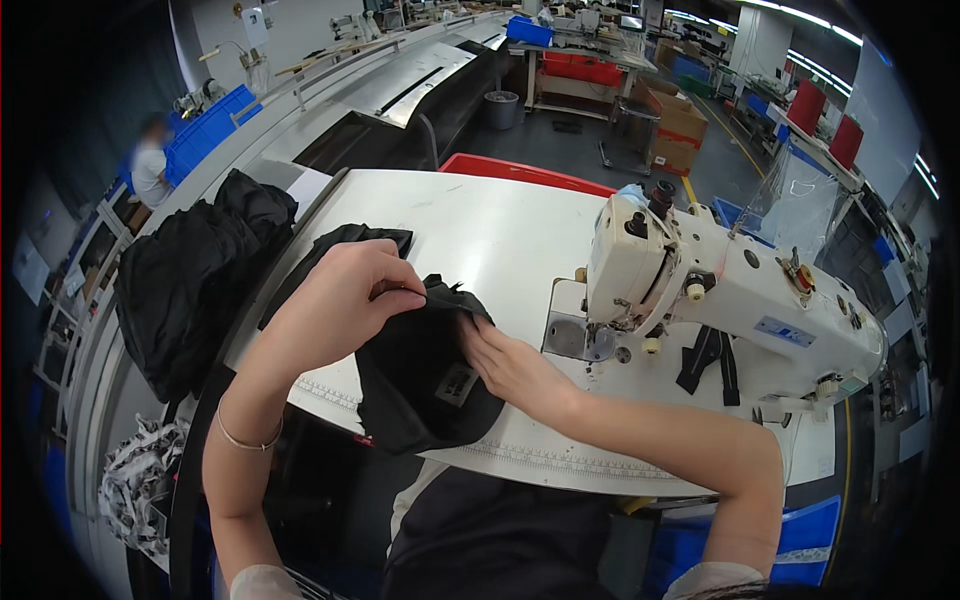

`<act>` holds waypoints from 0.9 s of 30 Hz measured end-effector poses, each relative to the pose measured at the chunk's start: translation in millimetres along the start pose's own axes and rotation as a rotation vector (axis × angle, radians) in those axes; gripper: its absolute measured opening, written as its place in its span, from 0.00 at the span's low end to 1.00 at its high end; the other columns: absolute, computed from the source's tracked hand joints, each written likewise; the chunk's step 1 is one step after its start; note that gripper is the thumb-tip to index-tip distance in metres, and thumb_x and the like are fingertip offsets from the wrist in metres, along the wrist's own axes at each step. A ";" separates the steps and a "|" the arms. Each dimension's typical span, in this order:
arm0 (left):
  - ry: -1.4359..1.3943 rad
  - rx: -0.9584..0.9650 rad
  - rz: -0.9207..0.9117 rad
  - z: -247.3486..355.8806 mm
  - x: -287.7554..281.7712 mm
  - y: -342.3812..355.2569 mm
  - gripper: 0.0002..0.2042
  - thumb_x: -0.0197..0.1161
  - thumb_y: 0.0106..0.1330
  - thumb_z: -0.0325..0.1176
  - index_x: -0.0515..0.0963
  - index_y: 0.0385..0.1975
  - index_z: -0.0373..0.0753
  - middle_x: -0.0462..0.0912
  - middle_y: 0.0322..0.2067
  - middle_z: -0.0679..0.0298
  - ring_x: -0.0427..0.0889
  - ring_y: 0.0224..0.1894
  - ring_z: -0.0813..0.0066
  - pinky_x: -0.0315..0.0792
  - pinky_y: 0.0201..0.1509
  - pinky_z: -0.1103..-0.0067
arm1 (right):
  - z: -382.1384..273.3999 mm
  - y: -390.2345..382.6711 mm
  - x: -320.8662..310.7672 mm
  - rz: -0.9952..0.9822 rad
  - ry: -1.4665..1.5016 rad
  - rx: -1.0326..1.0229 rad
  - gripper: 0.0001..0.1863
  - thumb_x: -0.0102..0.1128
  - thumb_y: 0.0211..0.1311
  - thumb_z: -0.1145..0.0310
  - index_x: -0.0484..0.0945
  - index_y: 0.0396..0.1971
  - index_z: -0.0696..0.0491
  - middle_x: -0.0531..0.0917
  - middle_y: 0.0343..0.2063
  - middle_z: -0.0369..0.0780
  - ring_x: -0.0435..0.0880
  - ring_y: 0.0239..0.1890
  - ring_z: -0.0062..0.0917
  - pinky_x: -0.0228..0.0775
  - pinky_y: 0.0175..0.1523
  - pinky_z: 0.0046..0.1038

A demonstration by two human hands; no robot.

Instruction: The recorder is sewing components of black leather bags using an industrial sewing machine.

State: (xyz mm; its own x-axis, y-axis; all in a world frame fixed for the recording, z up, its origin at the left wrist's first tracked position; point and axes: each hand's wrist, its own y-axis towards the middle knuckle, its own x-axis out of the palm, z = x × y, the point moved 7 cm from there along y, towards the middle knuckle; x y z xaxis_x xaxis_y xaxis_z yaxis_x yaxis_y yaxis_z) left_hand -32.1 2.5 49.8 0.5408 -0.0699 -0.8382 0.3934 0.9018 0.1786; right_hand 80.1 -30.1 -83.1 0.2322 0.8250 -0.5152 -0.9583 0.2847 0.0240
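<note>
A black fabric piece (400, 375), shaped like a small pouch, hangs over the front edge of the white sewing table (500, 235). A pale label (456, 385) shows on its surface. At the upper edge of the fabric, my left hand (362, 285) pinches the cloth between thumb and fingers. My right hand (515, 370) grips the same piece at its right side, fingers long and close together along the cloth; the thumb is mostly hidden. Another black fabric piece (345, 237) lies behind my left hand, partly covered by it.
A white sewing machine (740, 290) stands at the right, with black straps (708, 365) lying under its arm. Left of the table is a heap of black fabric (200, 270), above patterned cloth (145, 480). A red bin (525, 173) sits behind the table; a blue bin (800, 540) is at lower right.
</note>
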 end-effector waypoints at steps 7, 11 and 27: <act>0.475 0.124 0.337 8.4 17.2 11.7 0.02 0.63 0.49 0.23 0.79 0.23 0.33 0.76 0.36 0.58 0.75 0.41 0.60 0.70 0.43 0.69 | -16.2 11.8 1.6 0.018 0.316 0.282 0.22 0.53 0.47 0.69 0.78 0.43 0.65 0.80 0.45 0.48 0.73 0.55 0.39 0.56 0.66 0.36; 0.626 0.133 0.015 6.7 139.5 50.9 0.12 0.53 0.53 0.22 0.71 0.38 0.33 0.77 0.36 0.56 0.78 0.41 0.60 0.73 0.44 0.69 | -60.8 25.5 22.9 -0.034 1.505 0.511 0.16 0.55 0.47 0.68 0.80 0.32 0.63 0.81 0.41 0.50 0.75 0.53 0.42 0.53 0.68 0.40; 0.139 0.687 0.130 -4.6 221.6 105.7 0.20 0.62 0.47 0.23 0.74 0.44 0.38 0.77 0.41 0.54 0.79 0.30 0.54 0.75 0.30 0.66 | -33.5 -124.8 34.5 0.237 1.186 0.310 0.25 0.53 0.53 0.66 0.72 0.49 0.66 0.72 0.55 0.49 0.68 0.61 0.39 0.56 0.68 0.39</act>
State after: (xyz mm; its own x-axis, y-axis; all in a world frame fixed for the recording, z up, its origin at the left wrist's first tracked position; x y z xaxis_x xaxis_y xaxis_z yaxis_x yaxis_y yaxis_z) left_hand 125.9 84.3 -119.5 0.5332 0.1160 -0.8380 0.7367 0.4234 0.5273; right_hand 202.1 -53.6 -132.6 -0.3886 -0.0313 -0.9209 -0.8390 0.4251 0.3396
